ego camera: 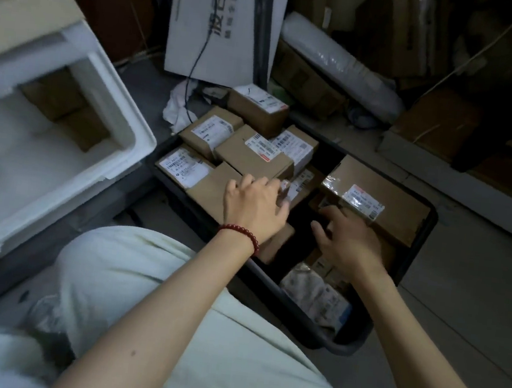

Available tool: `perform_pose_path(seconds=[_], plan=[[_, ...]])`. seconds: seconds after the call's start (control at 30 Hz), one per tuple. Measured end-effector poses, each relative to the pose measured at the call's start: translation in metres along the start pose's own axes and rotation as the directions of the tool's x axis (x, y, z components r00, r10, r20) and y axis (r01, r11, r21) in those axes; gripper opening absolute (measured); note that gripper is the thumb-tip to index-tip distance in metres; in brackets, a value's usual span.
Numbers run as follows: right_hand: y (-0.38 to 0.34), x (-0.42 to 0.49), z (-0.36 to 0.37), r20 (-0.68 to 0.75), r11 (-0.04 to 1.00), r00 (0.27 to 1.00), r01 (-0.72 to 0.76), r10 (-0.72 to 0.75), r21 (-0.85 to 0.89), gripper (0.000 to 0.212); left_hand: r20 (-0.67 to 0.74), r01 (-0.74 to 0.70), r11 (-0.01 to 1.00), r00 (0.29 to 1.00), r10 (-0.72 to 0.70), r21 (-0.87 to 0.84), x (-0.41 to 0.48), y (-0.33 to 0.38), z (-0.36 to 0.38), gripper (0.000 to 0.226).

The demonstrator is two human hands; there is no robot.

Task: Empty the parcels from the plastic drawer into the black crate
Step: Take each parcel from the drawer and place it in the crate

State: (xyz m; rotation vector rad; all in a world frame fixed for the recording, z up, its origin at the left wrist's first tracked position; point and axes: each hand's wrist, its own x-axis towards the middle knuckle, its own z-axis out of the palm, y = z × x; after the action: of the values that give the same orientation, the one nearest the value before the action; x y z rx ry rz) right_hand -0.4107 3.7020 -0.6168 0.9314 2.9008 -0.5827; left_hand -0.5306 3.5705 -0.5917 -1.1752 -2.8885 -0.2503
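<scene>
left hand [255,206] with red bead bracelet [240,232] resting on a brown parcel [209,188] in the black crate [303,323], honestly can't tell if it's gripping, right hand [350,239] loose, fingers spread beside the big box [385,192], crate pretty packed, white plastic drawer [139,139] off left

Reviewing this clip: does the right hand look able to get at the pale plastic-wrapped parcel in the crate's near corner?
Probably yes. The plastic-wrapped parcel lies uncovered in the black crate, close beside the right hand, which seems to hold nothing.
</scene>
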Motion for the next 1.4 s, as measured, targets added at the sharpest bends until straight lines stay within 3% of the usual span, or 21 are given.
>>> perform_pose_path(seconds=[0.2,0.37,0.57,0.77,0.93,1.03,1.23,1.4], plan=[[-0.097,0.032,-0.022,-0.143,0.967,0.957,0.243,-0.252,-0.08,0.047,-0.092,0.338,0.939,0.939,-0.332,0.061,-0.016,-0.089,-0.076,0.034],[-0.202,0.042,-0.034,-0.132,0.897,0.89,0.441,-0.436,0.011,0.047,-0.071,0.554,0.831,0.828,-0.557,-0.05,-0.049,-0.156,-0.125,0.034],[-0.313,0.032,-0.02,-0.051,0.773,0.772,0.635,-0.634,0.002,0.049,-0.033,0.706,0.708,0.708,-0.705,0.02,-0.097,-0.231,-0.162,0.042],[-0.367,0.038,0.018,0.008,0.755,0.755,0.656,-0.656,0.01,0.047,-0.053,0.761,0.646,0.648,-0.759,0.062,-0.105,-0.266,-0.155,0.047],[-0.373,0.061,0.058,0.017,0.808,0.808,0.589,-0.589,0.007,0.05,0.007,0.794,0.606,0.606,-0.795,0.045,-0.088,-0.291,-0.126,0.053],[-0.379,0.08,0.076,0.046,0.83,0.829,0.556,-0.558,0.044,0.051,0.023,0.793,0.608,0.608,-0.794,0.031,-0.072,-0.304,-0.106,0.055],[-0.4,0.128,0.109,-0.042,0.844,0.854,0.519,-0.518,0.138,0.061,-0.021,0.793,0.603,0.604,-0.797,-0.088,-0.033,-0.343,-0.069,0.057],[-0.41,0.166,0.142,-0.05,0.844,0.86,0.509,-0.508,0.171,0.069,-0.044,0.778,0.627,0.625,-0.779,-0.037,-0.007,-0.375,-0.041,0.06]])
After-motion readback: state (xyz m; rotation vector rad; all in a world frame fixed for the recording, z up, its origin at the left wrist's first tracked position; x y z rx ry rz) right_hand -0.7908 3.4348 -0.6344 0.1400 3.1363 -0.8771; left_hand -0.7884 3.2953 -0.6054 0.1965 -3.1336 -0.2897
